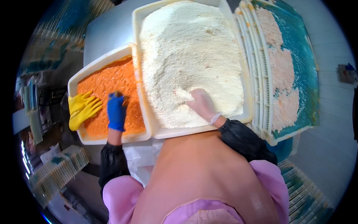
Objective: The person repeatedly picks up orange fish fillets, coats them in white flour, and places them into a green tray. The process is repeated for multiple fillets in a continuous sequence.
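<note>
My left hand (116, 112), in a blue glove, is over a white tub of orange batter (106, 80). Its fingers are closed, and a small dark brownish bit shows at their tips; I cannot make out what they hold. A thin clear glove covers my right hand (203, 105), low in the tub of whitish crumbs (186, 48). Its thumb and fingers close on a pale crumb-coated piece (183, 95) lying in a hollow of the crumbs. A yellow rubber glove (82, 109) drapes over the batter tub's left rim.
Right of the crumbs stands a stack of white trays (257, 71); its teal top tray (307, 74) bears rows of pale pink coated pieces (281, 69). A metal table (108, 31) extends behind the batter. More tray stacks (59, 170) stand lower left and lower right.
</note>
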`<state>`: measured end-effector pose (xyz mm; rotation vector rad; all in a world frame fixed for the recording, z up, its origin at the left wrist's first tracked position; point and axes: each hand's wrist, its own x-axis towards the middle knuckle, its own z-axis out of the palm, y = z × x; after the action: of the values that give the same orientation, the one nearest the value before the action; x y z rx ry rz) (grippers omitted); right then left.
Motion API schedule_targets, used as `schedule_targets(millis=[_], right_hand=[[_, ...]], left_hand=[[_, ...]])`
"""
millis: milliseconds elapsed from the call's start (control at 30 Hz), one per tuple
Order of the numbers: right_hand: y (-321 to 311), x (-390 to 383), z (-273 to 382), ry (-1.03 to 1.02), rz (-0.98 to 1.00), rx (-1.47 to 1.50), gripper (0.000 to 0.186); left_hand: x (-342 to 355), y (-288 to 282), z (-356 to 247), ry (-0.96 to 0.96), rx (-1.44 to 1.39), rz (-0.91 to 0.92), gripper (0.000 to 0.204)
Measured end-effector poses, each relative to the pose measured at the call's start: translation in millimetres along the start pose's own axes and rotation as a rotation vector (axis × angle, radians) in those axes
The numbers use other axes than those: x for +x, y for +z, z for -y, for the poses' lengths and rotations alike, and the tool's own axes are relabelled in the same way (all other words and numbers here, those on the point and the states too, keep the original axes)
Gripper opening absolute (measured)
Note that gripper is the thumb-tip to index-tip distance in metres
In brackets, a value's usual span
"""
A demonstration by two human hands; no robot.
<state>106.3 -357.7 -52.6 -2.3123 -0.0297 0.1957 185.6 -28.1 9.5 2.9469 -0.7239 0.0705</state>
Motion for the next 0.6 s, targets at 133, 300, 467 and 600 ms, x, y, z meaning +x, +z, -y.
schedule_targets(millis=[133, 300, 467, 600], right_hand=[[-51.9, -16.0, 1.1, 0.336, 0.111, 0.355, 0.031], [-154.6, -54.2, 20.5, 0.468, -0.166, 0.806, 0.027], [-276.7, -110.0, -15.0, 0.389, -0.460, 0.720, 0.032], [-333.3, -136.3, -78.2, 0.594, -0.653, 0.416, 0.028]], left_hand=[[-63.3, 59.3, 46.3, -0.180, 0.308, 0.374, 0.033], [-70.2, 61.1, 76.2, -0.143, 0.047, 0.322, 0.028], [-63.1, 40.3, 80.1, -0.269, -0.265, 0.258, 0.027], [-62.6, 52.9, 115.8, -0.289, -0.338, 0.269, 0.022]])
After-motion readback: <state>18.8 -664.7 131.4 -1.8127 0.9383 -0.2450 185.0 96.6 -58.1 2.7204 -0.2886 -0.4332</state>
